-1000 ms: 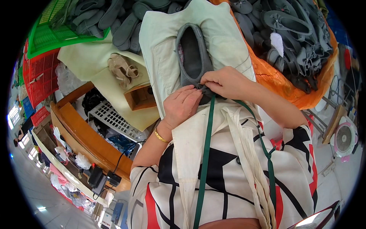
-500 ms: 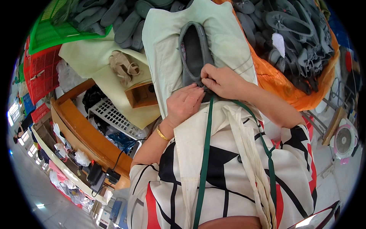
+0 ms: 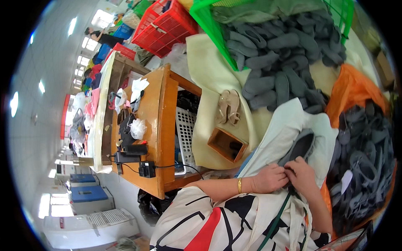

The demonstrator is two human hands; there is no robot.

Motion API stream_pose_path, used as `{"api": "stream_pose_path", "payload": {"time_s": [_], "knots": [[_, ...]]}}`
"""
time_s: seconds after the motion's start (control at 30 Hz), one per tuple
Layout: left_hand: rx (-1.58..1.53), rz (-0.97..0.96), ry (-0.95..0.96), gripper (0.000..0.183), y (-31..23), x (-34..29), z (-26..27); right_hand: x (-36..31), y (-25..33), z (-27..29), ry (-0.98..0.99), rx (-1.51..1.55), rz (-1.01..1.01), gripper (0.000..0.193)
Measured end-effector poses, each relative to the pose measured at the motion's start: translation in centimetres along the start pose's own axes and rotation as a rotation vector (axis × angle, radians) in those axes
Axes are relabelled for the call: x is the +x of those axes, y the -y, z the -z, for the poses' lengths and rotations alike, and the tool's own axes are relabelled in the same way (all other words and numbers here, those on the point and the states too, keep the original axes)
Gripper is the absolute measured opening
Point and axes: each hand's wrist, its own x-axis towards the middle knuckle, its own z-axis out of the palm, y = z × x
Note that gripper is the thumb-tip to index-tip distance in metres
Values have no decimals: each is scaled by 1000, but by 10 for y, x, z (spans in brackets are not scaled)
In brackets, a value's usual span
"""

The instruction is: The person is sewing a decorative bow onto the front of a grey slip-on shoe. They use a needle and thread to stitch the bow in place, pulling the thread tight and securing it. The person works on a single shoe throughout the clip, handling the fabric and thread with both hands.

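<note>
On the pale cloth (image 3: 268,140) over my lap lies a dark grey slip-on shoe (image 3: 302,146), its opening facing up. My left hand (image 3: 270,178), with a gold bracelet at the wrist, pinches at the shoe's near end. Close against it, my right hand (image 3: 300,175) has its fingers curled on the same end. The fingers cover that part of the shoe, so any small piece between them is hidden. A dark green apron strap (image 3: 276,219) runs down below the hands.
Grey shoes fill an orange sack (image 3: 356,83) at right; others spill from a green crate (image 3: 209,31). Beige sandals (image 3: 228,108) and an open brown box (image 3: 228,144) lie on a yellowish sheet. A wooden table (image 3: 144,175) with a black adapter and cable stands left.
The view has swung left, so my hands and the shoe now appear farther right, and more of the room shows. Both hands stay at the shoe's near end.
</note>
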Motion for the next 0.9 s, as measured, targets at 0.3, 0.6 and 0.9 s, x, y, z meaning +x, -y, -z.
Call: {"api": "stream_pose_path", "payload": {"time_s": [0.3, 0.6, 0.9], "knots": [[3, 24, -25, 23, 1, -13, -4, 2, -14, -25, 57, 4, -13, 6], [-152, 155, 199, 6, 21, -2, -20, 17, -32, -12, -62, 974, -483, 20], [-266, 310, 60, 15, 6, 12, -5, -19, -72, 170, -953, 1159, -25, 19]]}}
